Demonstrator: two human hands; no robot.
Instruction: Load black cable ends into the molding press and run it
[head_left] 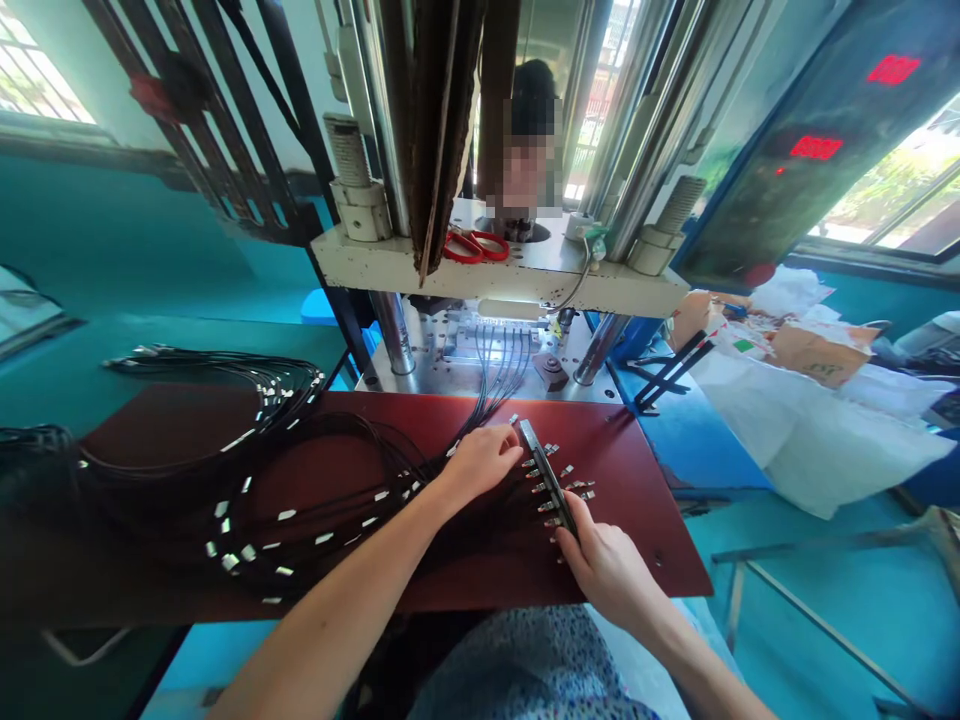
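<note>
My right hand (604, 560) is wrapped round the lower end of a long, narrow dark metal bar (549, 470). Small metal connectors (544, 507) stick out along both sides of this bar. Close to its upper end, my left hand (487, 462) has its fingers curled in a pinch; what lies between them, if anything, is too small to make out. A bundle of thin black cables (480, 412) runs past my left hand toward the press. Both hands are over the reddish-brown board (622, 460).
More coiled cables with white tags (247, 552) cover the board's left side. Behind it stands a press with a metal plate (427, 350), steel columns and a white crossbeam (637, 290) bearing red-handled scissors (476, 246). Black sticks (671, 370) jut up at right. A person is behind the press.
</note>
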